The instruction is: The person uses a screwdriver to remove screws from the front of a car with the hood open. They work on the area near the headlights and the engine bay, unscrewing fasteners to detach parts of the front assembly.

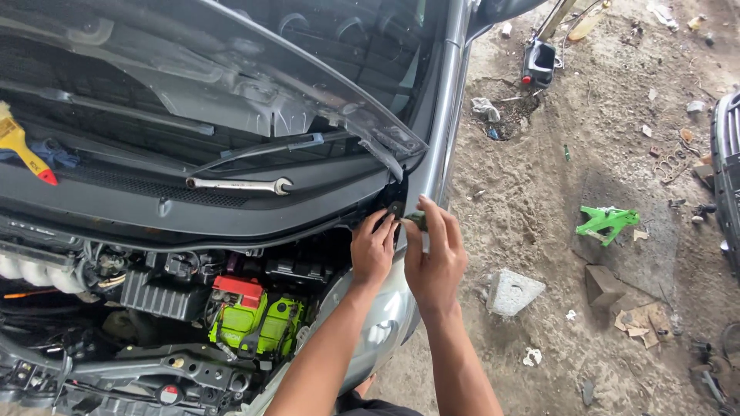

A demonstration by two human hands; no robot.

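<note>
I stand at the side of a grey car with its hood [231, 69] raised. My left hand [372, 248] presses its fingertips against the black hood hinge area [395, 206] at the corner of the engine bay. My right hand [434, 254] is beside it, pinching a small dark part [417, 220] between thumb and fingers, right next to the hinge. A silver combination wrench [240, 185] lies on the black cowl panel below the windshield, left of both hands.
A green battery with a red terminal cover [254, 317] sits in the engine bay. A yellow-handled brush [21, 146] lies on the cowl at far left. On the dirt ground: a concrete block [511, 291], a green jack stand [607, 222], bricks, scraps. Another vehicle's edge [728, 169] is at right.
</note>
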